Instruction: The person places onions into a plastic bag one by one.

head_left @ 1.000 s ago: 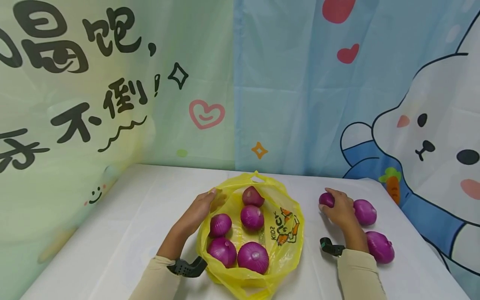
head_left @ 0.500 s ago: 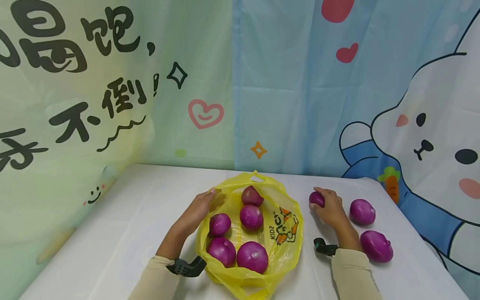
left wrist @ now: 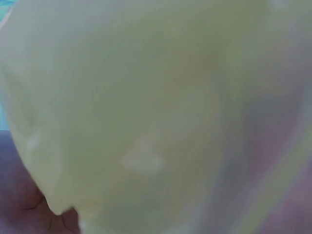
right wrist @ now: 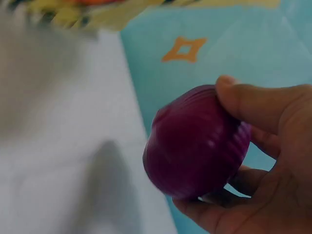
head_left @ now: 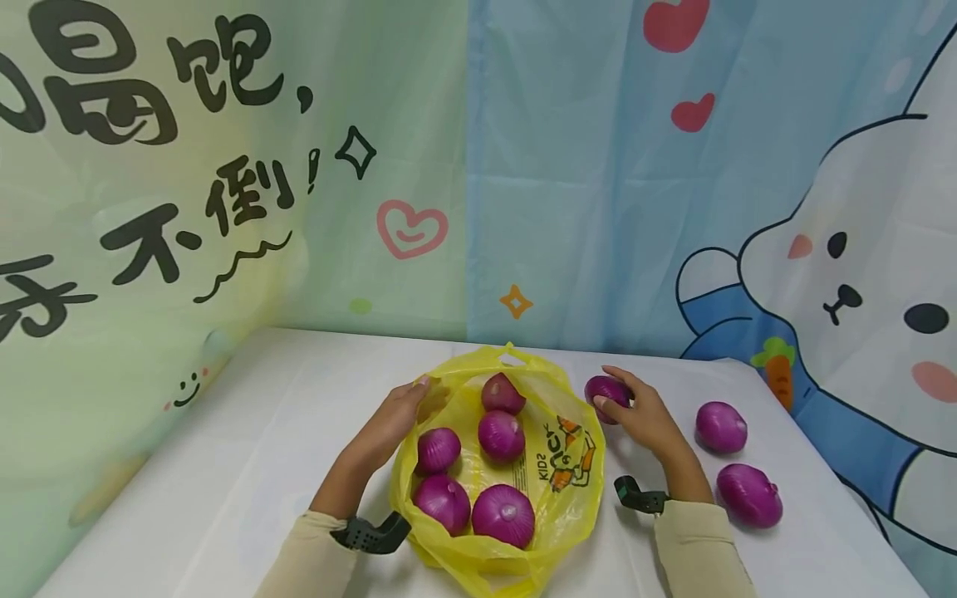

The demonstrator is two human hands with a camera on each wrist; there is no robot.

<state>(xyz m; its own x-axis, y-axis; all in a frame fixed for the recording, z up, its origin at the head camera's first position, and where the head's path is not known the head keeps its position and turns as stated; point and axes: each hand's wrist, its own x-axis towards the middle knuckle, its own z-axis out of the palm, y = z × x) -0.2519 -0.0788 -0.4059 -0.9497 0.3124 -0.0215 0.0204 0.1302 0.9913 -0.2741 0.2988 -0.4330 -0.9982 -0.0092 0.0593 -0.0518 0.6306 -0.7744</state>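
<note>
My right hand [head_left: 645, 415] grips a red onion [head_left: 607, 399] just off the right rim of a yellow plastic bag [head_left: 571, 515]. In the right wrist view the thumb lies on one side of this purple onion [right wrist: 195, 146] and the fingers curl under the other. My left hand [head_left: 392, 423] rests against the bag's left side, some fingers showing dimly through the film. The bag's plastic [left wrist: 136, 97] fills most of the left wrist view. Several red onions sit inside the wide-mouthed bag, among them a large onion [head_left: 503, 515] at the front.
To the right of my right forearm, two more red onions lie on the white table: a rounder onion [head_left: 721, 428] farther back and a longer onion [head_left: 750, 496] nearer. A printed cloth backdrop [head_left: 568, 249] rises behind the table [head_left: 299, 399].
My right hand has carried the onion left, from beside the two loose onions to near the bag's rim. The left hand and the bag stay almost where they were.
</note>
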